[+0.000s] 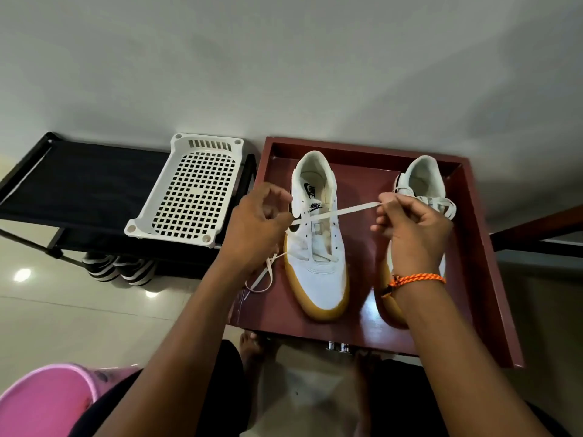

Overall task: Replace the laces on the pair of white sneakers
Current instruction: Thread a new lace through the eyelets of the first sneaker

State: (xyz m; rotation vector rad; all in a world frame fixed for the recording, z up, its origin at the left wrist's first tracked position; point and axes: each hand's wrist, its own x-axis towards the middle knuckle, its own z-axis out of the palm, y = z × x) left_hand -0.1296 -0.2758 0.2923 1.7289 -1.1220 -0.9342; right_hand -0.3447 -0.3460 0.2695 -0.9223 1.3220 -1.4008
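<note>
Two white sneakers with tan soles stand on a dark red tray (473, 234). The left sneaker (317, 269) has open eyelets and one lace bar across its lowest holes. A flat white lace (340, 212) stretches taut above it between my hands. My left hand (257, 228) pinches one part of the lace, and the loose tail (263, 279) hangs below it onto the tray's left edge. My right hand (410, 228) pinches the other end. It hides much of the right sneaker (422, 178), which still carries laces near its collar.
A white perforated plastic basket (189, 193) lies on a black fabric shoe rack (79, 187) to the left, with striped shoes (120, 269) under it. A pink bucket (44, 402) sits at bottom left. My bare feet are on the tiled floor below the tray.
</note>
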